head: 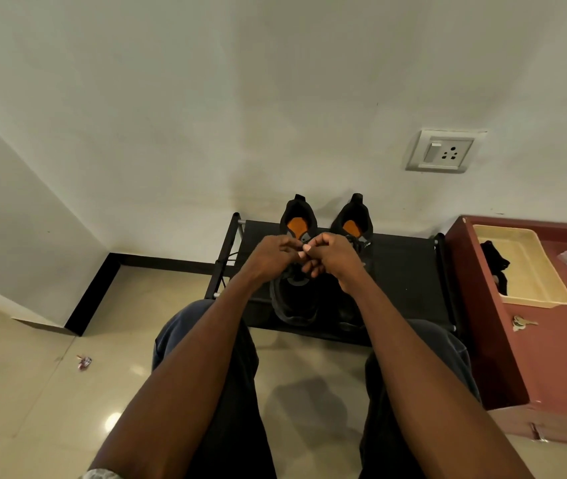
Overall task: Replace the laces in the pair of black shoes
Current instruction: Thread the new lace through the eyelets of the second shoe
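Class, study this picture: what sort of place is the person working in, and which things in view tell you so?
Probably a room in a home, perhaps by an entrance: a low black shoe rack against a plain wall with a switch-and-socket plate, tiled floor, and keys on a red cabinet.

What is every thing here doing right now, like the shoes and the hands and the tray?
Left shoe: upright on the rack, being laced.
Right shoe: upright beside it, untouched.
Lace: pinched between both hands.
Left hand: fingers curled, pinching the lace.
Right hand: fingers curled, pinching the lace.
Rack: standing against the wall.
Tray: on the red cabinet, holding a black cloth.
Keys: lying on the cabinet.
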Demonstrator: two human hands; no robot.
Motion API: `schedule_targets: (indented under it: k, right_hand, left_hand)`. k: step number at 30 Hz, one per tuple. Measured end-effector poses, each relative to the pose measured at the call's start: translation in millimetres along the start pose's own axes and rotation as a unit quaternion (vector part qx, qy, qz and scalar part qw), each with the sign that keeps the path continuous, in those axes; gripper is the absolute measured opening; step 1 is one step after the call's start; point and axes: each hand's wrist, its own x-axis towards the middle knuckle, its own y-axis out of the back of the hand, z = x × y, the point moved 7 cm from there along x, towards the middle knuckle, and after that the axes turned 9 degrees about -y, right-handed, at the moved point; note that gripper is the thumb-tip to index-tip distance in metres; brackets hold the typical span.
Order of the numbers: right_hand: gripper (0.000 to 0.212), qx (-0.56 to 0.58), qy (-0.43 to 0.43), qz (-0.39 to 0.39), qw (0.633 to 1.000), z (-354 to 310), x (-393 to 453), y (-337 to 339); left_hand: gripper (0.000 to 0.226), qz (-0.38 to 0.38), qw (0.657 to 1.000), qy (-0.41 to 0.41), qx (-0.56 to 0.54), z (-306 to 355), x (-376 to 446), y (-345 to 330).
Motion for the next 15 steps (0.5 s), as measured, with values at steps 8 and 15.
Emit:
schedule_targets:
  k: [8,15]
  right_hand:
    - [0.019,-0.004,0.010,0.023,1.000,-0.2,11.0,8.5]
    - [0.019,-0.015,-0.021,-0.026,0.999,-1.3,24.0,-1.3]
  left_hand:
    - [0.006,0.080,0.993,-0.011,-0.086,1.5,0.5,5.4]
    - [0.008,0.118,0.985,0.017,-0.127,-5.0,11.0,11.1]
